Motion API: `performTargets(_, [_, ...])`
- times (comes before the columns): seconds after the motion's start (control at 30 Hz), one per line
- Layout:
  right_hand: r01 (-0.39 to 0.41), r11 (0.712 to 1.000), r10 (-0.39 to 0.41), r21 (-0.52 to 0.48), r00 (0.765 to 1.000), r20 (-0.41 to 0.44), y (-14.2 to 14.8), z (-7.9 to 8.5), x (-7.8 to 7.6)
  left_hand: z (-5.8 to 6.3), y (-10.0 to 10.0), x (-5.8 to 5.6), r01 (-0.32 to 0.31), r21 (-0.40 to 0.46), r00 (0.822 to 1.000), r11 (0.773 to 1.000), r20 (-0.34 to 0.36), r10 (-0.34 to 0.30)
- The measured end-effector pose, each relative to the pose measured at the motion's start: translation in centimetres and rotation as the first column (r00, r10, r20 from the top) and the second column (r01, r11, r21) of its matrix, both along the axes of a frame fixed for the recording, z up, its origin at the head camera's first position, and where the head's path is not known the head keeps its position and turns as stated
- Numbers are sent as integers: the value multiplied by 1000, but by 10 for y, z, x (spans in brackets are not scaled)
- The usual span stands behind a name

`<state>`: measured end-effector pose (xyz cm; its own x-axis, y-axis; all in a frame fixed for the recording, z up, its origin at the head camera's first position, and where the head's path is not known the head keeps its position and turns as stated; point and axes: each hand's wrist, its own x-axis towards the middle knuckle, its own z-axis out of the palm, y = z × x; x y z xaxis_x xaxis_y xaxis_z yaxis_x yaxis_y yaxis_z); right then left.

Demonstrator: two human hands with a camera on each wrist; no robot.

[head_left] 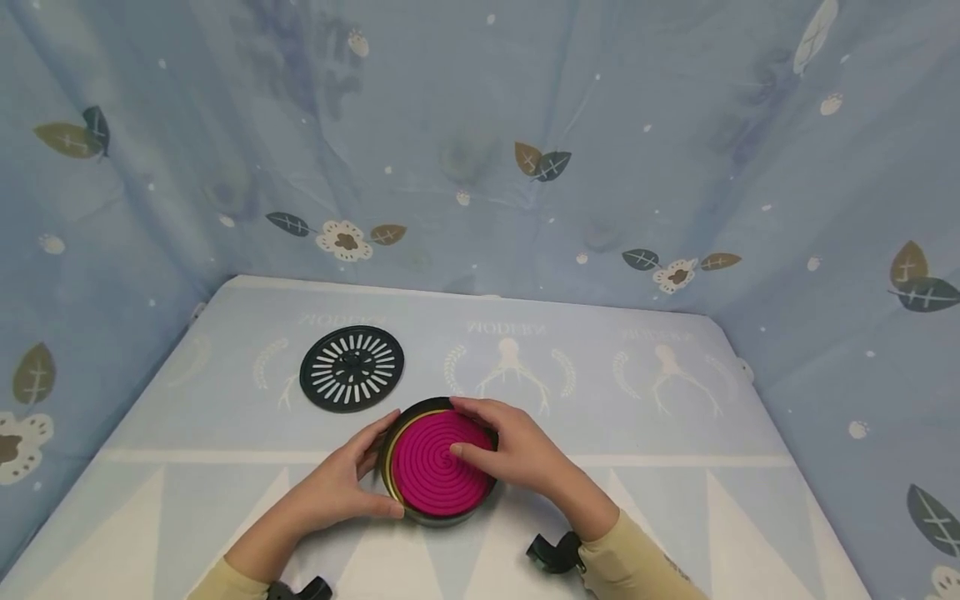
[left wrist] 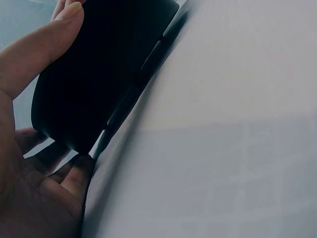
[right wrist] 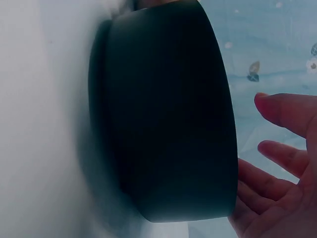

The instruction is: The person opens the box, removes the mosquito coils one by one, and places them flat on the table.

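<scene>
A round black mosquito coil holder stands on the table with its open top up. A magenta spiral coil lies inside it, with a yellow ring showing along the left edge. My left hand holds the holder's left side, thumb at the near edge and fingers round the far side. Over the right part hovers my right hand. In the right wrist view its thumb and one finger stand apart from the dark wall, while other fingers are at the rim, partly hidden.
A black slotted round lid lies on the table behind and left of the holder. The patterned tabletop meets blue patterned cloth at the back and both sides. A black wrist device sits by the right sleeve.
</scene>
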<state>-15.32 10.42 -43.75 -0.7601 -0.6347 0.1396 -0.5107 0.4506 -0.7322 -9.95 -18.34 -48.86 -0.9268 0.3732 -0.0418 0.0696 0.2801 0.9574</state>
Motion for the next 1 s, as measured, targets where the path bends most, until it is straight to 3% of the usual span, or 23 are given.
performTargets(0.53, [-42,999,45,30,994,-101,-3,1,5,1,0,0,-2,-20,1000,1000,-24,1])
performTargets(0.83, [-5,995,3,-102,1000,-24,-2,1,5,1,1,0,-6,-22,1000,1000,-18,6])
performTargets(1.0, [27,980,-11,-196,997,82,-2,1,4,2,2,-1,-6,-15,1000,1000,-11,6])
